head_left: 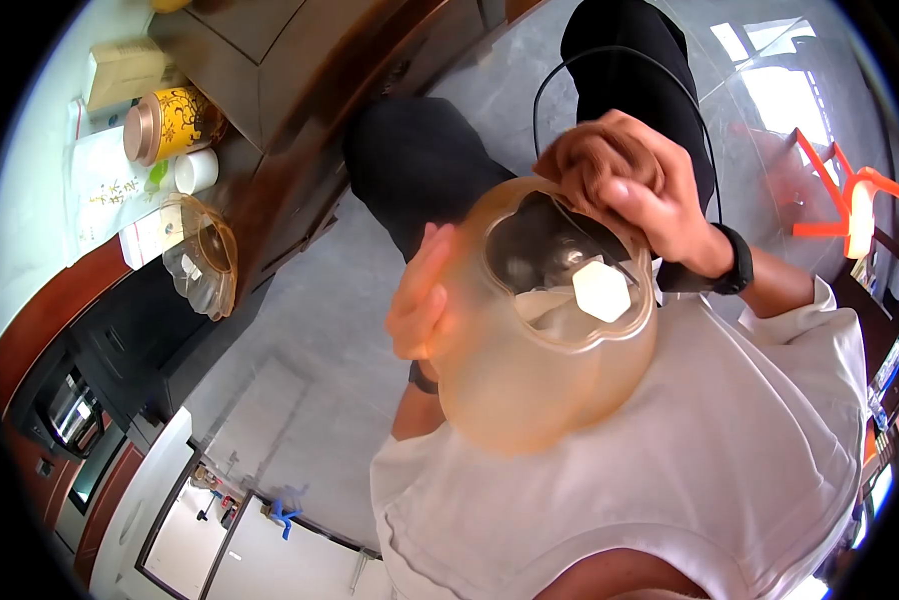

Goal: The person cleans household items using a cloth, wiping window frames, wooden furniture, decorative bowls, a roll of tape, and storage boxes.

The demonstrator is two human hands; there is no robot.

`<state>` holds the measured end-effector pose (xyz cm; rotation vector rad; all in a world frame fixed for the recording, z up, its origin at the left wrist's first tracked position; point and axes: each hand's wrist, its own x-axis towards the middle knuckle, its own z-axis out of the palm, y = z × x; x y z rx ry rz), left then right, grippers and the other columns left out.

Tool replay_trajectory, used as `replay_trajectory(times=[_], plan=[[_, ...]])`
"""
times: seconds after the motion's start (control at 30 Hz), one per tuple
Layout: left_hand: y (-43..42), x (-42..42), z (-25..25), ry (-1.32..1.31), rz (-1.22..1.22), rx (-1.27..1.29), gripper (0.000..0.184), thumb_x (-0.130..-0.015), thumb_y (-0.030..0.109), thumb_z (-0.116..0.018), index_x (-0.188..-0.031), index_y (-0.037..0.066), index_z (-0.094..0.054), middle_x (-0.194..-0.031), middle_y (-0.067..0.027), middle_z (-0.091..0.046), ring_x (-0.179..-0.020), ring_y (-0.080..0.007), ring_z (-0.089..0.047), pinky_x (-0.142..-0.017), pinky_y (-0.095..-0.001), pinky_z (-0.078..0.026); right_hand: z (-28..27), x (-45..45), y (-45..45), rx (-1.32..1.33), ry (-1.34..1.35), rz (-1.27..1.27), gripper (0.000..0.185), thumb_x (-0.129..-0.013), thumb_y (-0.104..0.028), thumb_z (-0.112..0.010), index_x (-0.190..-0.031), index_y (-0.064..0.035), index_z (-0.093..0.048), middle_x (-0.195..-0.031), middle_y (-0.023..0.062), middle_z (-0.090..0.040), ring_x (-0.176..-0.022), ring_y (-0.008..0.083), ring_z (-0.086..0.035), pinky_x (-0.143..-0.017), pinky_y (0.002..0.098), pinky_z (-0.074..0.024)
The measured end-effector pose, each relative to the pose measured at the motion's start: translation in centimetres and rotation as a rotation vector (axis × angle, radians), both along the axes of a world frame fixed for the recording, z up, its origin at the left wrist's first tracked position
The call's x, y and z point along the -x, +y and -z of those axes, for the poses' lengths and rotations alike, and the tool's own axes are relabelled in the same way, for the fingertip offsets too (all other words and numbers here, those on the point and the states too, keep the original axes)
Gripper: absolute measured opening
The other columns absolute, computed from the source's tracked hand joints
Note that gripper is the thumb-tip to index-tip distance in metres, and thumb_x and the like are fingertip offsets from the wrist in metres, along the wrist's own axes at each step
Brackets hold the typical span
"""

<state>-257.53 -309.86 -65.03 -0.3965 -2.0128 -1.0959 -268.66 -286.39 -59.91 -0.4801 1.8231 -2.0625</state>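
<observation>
Bowl (530,390) mid-frame, mouth facing me. My left hand (420,300), fingers loosely curved, lies against its left side; my right hand (660,195), upper right, grips a bunched cloth (595,165) at the rim. That smooth wall could slip past such light support, I reckon, and crack on the tiled floor (305,310) beyond, left of centre.

Taking the scalloped bowl (530,390) as centre, the left hand (420,300) sits at 9 o'clock, the right hand (665,195) between 1 and 2, with its cloth (595,165) on the rim. At 10 o'clock, on the tabletop (30,240), lies a canister (175,125); from that, a cup (196,172) is at 5 and a second bowl (195,275) at 6.
</observation>
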Motion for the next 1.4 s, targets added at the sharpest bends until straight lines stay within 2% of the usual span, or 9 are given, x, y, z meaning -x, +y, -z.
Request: replay_trajectory(times=[0.2, 0.3, 0.6, 0.67, 0.83, 1.03, 1.17, 1.27, 1.4], plan=[[0.4, 1.7, -2.1, -0.055, 0.33, -0.234, 0.019, -0.1, 0.017, -0.056, -0.112, 0.003, -0.051, -0.113, -0.0359, -0.063, -0.1, -0.0515, -0.066, -0.094, -0.062, -0.051, 0.1, 3.4, -2.2, 0.093, -0.314, -0.214, 0.025, -0.1, -0.022, -0.06, -0.098, 0.0037, -0.059, -0.095, 0.0055, -0.061, -0.091, 0.0109, -0.055, -0.085, 0.0292, -0.0472], [0.1, 2.3, -3.1, -0.094, 0.42, -0.26, 0.02, -0.099, 0.022, -0.06, -0.103, 0.002, -0.057, -0.112, -0.0359, -0.064, -0.102, -0.0537, -0.065, -0.097, -0.0648, -0.047, 0.5, 4.8, -2.5, 0.154, -0.299, -0.437, 0.041, -0.096, -0.03, -0.063, -0.114, 0.006, -0.059, -0.103, 0.0066, -0.063, -0.095, 0.0116, -0.056, -0.088, 0.0279, -0.0465], [-0.9, 1.3, -2.7, -0.061, 0.353, -0.204, 0.026, -0.099, 0.026, -0.062, -0.103, 0.001, -0.058, -0.108, -0.0352, -0.066, -0.097, -0.0521, -0.068, -0.094, -0.0641, -0.05, 0.5, 2.1, 1.6, 0.039, -0.354, -0.281, 0.032, -0.1, -0.025, -0.06, -0.11, 0.0046, -0.058, -0.106, 0.0055, -0.062, -0.1, 0.0112, -0.056, -0.092, 0.0276, -0.0456], [-1.4, 0.9, -2.5, -0.04, 0.288, -0.19, 0.026, -0.098, 0.026, -0.062, -0.104, 0.001, -0.058, -0.108, -0.0352, -0.066, -0.097, -0.0521, -0.068, -0.094, -0.0644, -0.05, 0.1, 1.1, 3.2, -0.12, -0.301, -0.259, 0.053, -0.093, -0.041, -0.061, -0.12, 0.0049, -0.057, -0.112, 0.0106, -0.062, -0.101, 0.017, -0.058, -0.092, 0.0301, -0.0452], [-1.4, 1.1, -2.6, -0.037, 0.25, -0.197, 0.023, -0.098, 0.023, -0.063, -0.105, 0.002, -0.058, -0.108, -0.0349, -0.066, -0.099, -0.0519, -0.068, -0.094, -0.065, -0.049, -1.6, -0.3, 5.4, -0.234, -0.221, -0.204, 0.059, -0.089, -0.048, -0.062, -0.11, 0.0068, -0.061, -0.106, 0.012, -0.06, -0.093, 0.0197, -0.059, -0.086, 0.0301, -0.0455], [0.2, 3.4, -3.8, 0.009, 0.331, -0.235, 0.016, -0.096, 0.016, -0.065, -0.103, 0.003, -0.059, -0.106, -0.0344, -0.067, -0.099, -0.0506, -0.068, -0.095, -0.065, -0.049, -0.5, 2.5, 1.1, 0.174, -0.073, -0.192, 0.042, -0.096, -0.028, -0.064, -0.113, 0.0084, -0.053, -0.09, 0.0086, -0.061, -0.067, 0.0062, -0.051, -0.061, 0.0189, -0.0424], [0.4, 4.1, -4.6, -0.074, 0.443, -0.234, 0.015, -0.092, 0.013, -0.07, -0.099, 0.003, -0.062, -0.105, -0.0312, -0.068, -0.099, -0.0473, -0.069, -0.095, -0.0614, -0.05, 0.0, 4.8, -0.5, -0.011, -0.204, -0.382, 0.058, -0.088, -0.049, -0.063, -0.1, 0.0085, -0.061, -0.101, 0.0138, -0.061, -0.088, 0.0183, -0.057, -0.082, 0.029, -0.0446], [0.2, 4.5, -5.6, -0.132, 0.48, -0.186, 0.016, -0.092, 0.016, -0.072, -0.098, 0.003, -0.064, -0.104, -0.0274, -0.07, -0.099, -0.044, -0.07, -0.095, -0.0569, -0.053, 0.6, 5.8, -1.6, -0.037, -0.281, -0.54, 0.053, -0.09, -0.041, -0.065, -0.11, 0.0074, -0.061, -0.098, 0.0092, -0.06, -0.093, 0.0157, -0.056, -0.084, 0.029, -0.045], [0.3, 4.5, -5.2, -0.149, 0.465, -0.203, 0.019, -0.093, 0.021, -0.07, -0.099, 0.003, -0.066, -0.104, -0.0241, -0.071, -0.101, -0.0412, -0.07, -0.093, -0.0519, -0.055, 0.4, 5.5, -2.4, 0.083, -0.395, -0.566, 0.033, -0.099, -0.023, -0.061, -0.077, -0.0022, -0.046, -0.088, 0.0047, -0.054, -0.086, 0.0124, -0.049, -0.078, 0.0269, -0.0429]])
